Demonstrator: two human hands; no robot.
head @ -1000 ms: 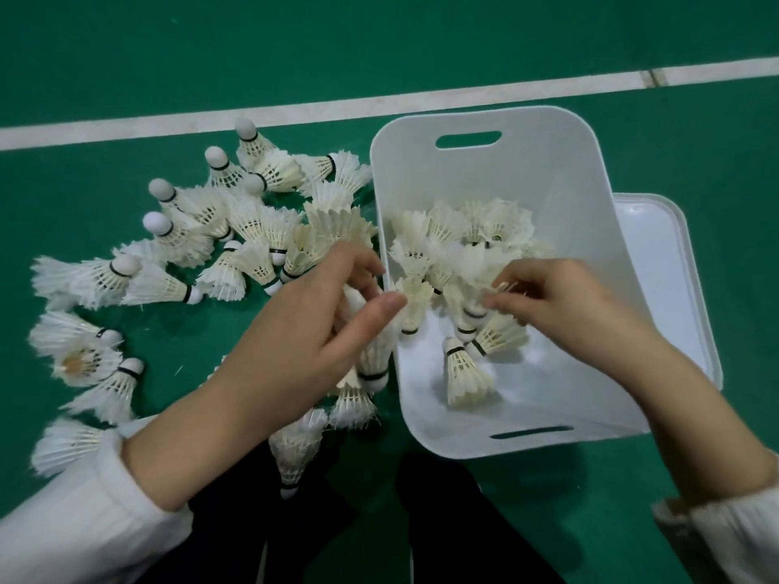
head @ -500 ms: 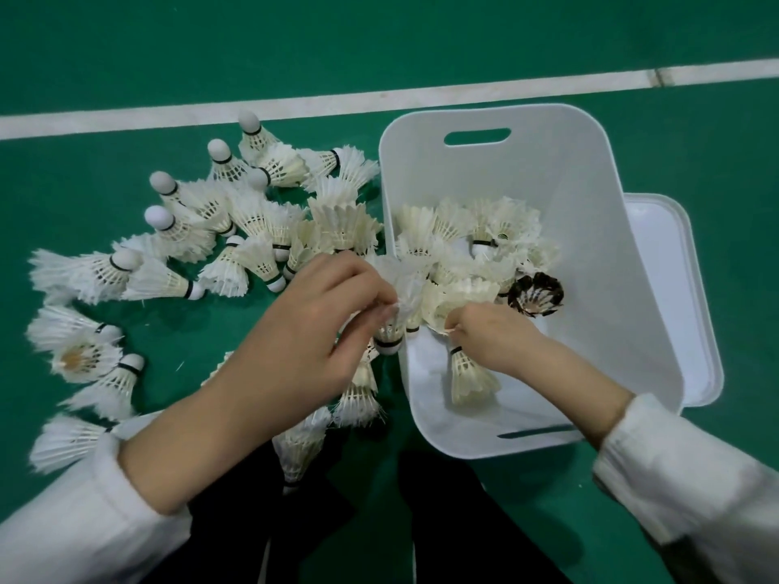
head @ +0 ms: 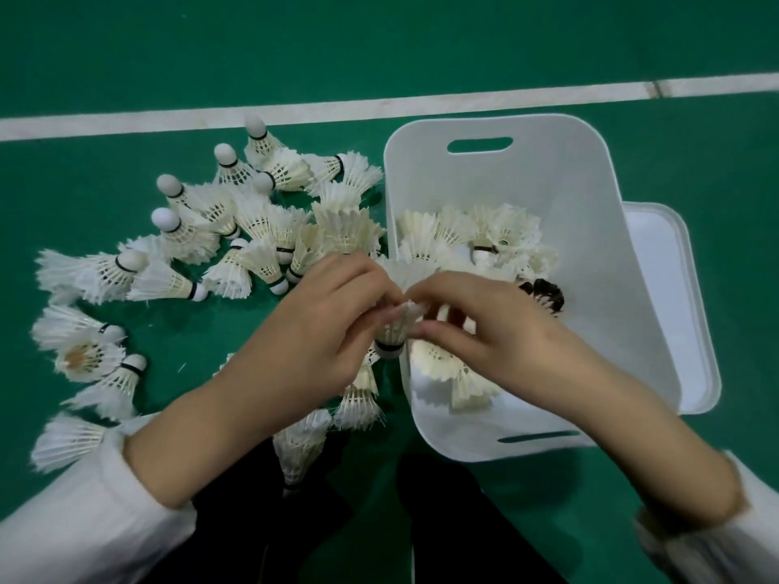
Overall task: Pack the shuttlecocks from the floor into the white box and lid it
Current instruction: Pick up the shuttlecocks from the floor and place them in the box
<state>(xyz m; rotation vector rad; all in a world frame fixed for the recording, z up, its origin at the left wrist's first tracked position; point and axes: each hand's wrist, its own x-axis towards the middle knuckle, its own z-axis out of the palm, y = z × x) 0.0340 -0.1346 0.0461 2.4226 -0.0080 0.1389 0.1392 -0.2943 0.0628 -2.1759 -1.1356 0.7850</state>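
Observation:
Both hands meet over the left rim of the white box (head: 598, 229). My left hand (head: 320, 330) grips a white shuttlecock (head: 396, 326) by its feathers, cork end down. My right hand (head: 476, 330) pinches the same shuttlecock's feather tips from the right. Several white shuttlecocks (head: 484, 238) and one dark shuttlecock (head: 543, 292) lie inside the box. Many more loose shuttlecocks (head: 219, 246) are spread over the green floor to the left of the box. The white lid (head: 670, 314) lies on the floor under the box's right side.
A white court line (head: 337, 109) crosses the green floor behind the box. My dark trouser legs (head: 442, 520) sit at the bottom centre, with a few shuttlecocks (head: 303, 444) lying by them.
My right hand has left the pile in the box and moved left to meet my left hand. Both now hold one shuttlecock at the box's left rim.

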